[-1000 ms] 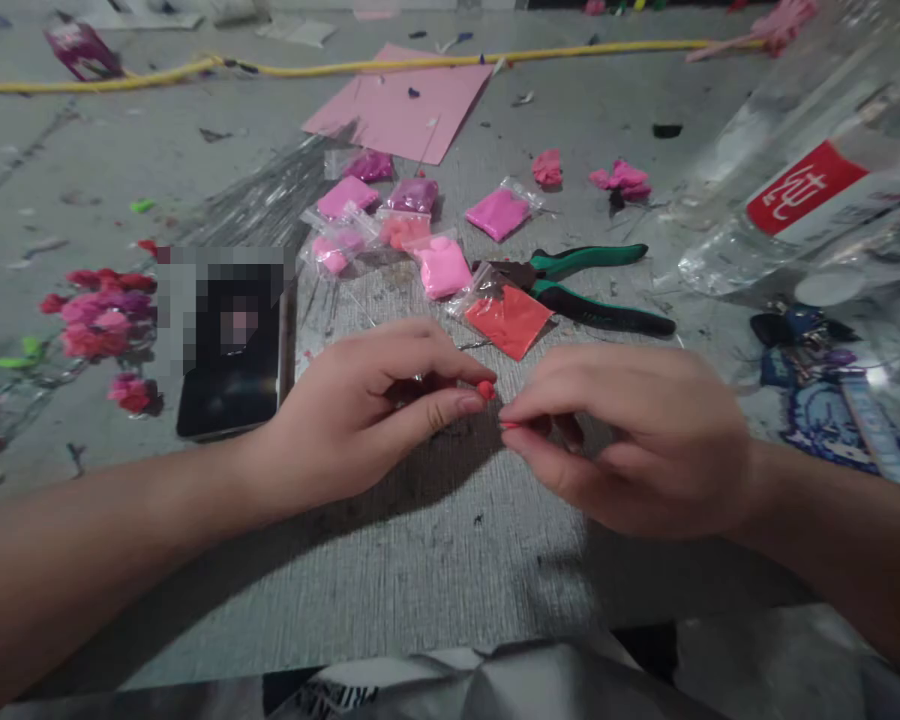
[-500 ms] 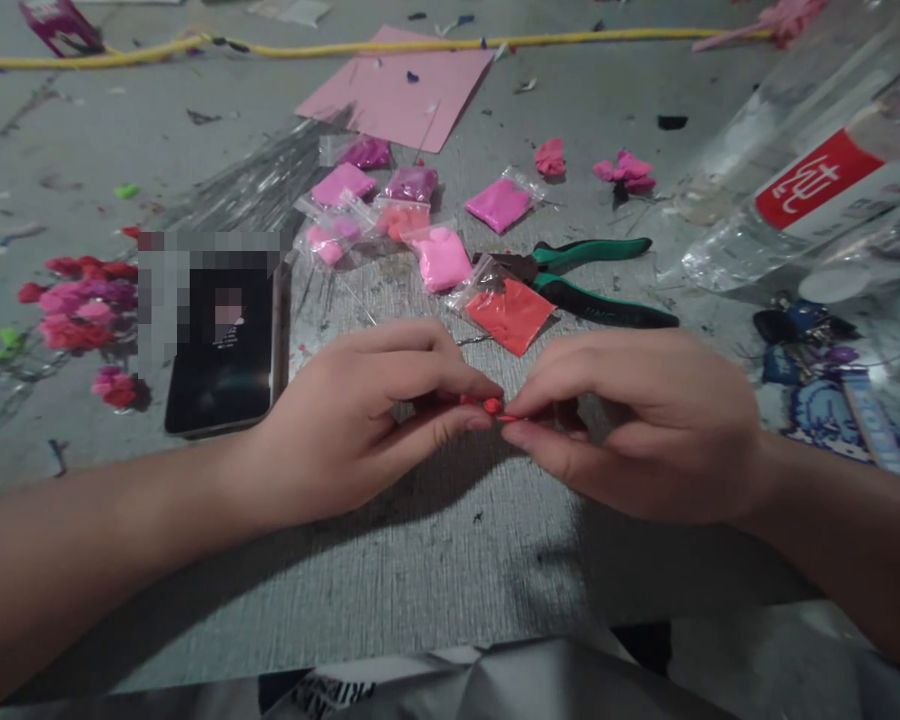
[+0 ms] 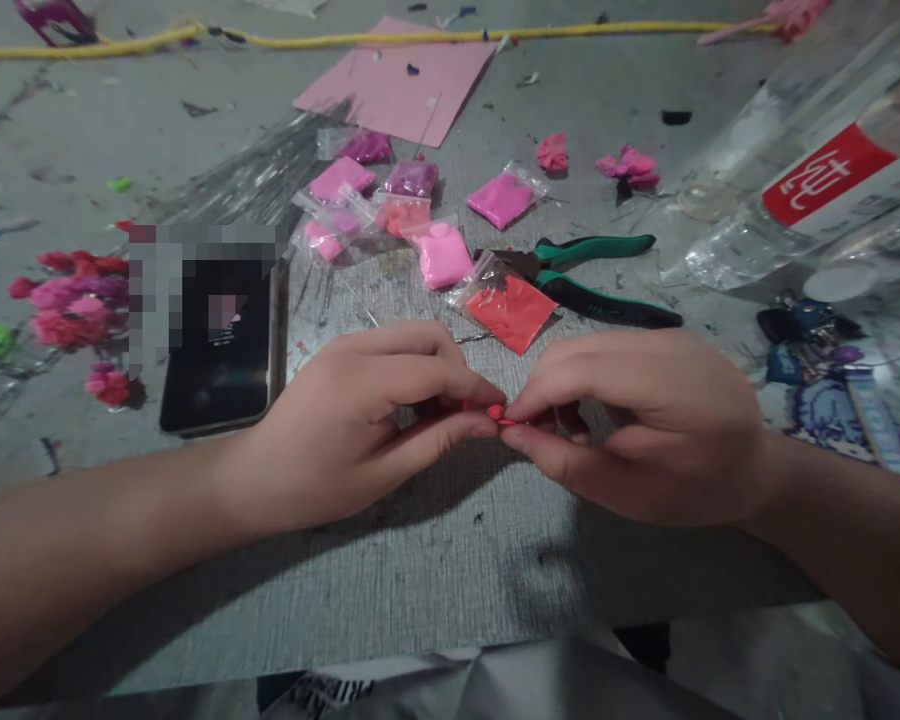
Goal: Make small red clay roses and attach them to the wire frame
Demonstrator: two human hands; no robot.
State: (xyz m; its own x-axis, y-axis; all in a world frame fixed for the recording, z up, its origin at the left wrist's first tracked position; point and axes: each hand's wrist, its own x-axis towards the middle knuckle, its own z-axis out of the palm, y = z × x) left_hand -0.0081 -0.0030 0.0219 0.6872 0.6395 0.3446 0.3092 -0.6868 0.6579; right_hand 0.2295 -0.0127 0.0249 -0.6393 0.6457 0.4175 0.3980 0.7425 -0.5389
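A small piece of red clay [image 3: 496,412] is pinched between my two hands, low over the grey table. My left hand [image 3: 390,415] has its thumb and forefinger closed on the clay's left side. From the right, my right hand [image 3: 637,425] pinches the same piece, fingertips almost meeting the left ones. Much of the clay is hidden by the fingers. Just beyond the hands lies a bag of orange-red clay [image 3: 511,310], and behind it are pliers with green and black handles [image 3: 596,282].
A phone [image 3: 221,345] lies left of my left hand, with pink and red clay flowers [image 3: 82,300] past it. Several bags of pink and purple clay [image 3: 444,255], a bundle of thin wires [image 3: 247,180] and pink paper [image 3: 405,85] lie farther back. Clear bottles [image 3: 825,180] stand at right.
The view has shifted slightly. Both hands keep their pinch, and the red clay between the fingertips shows at a slightly different angle.
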